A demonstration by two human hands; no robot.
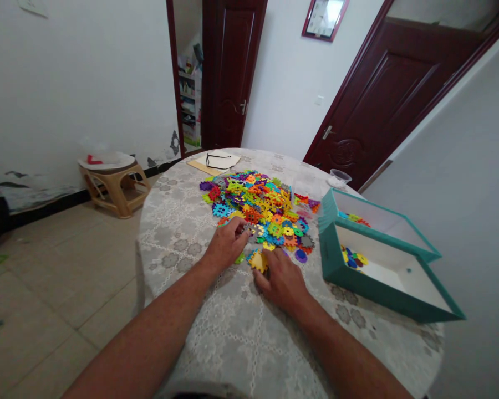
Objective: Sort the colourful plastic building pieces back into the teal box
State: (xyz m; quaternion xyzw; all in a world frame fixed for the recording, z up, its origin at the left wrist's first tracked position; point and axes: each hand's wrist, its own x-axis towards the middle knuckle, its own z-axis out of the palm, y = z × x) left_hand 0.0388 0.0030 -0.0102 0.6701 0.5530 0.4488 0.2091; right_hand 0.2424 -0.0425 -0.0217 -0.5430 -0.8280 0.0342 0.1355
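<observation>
A heap of colourful plastic gear pieces [253, 194] lies on the round table. My left hand [227, 241] is at its near left edge, thumb and fingers closed on a grey gear piece [248, 228]. To the right and nearer to me, my right hand [281, 276] pinches a yellow gear [258, 260] just above the tablecloth or touching it; I cannot tell which. Blue teeth show beside the yellow gear. A purple round piece [301, 255] rests right of my right hand.
Two teal boxes [374, 288] with a few pieces inside stand at the right. Behind the heap lie glasses [219, 161] on a paper pad [197, 166]. A clear plastic tub [340, 176] sits at the far right edge of the patterned tablecloth [170, 221]. A tan stool [116, 188] stands left.
</observation>
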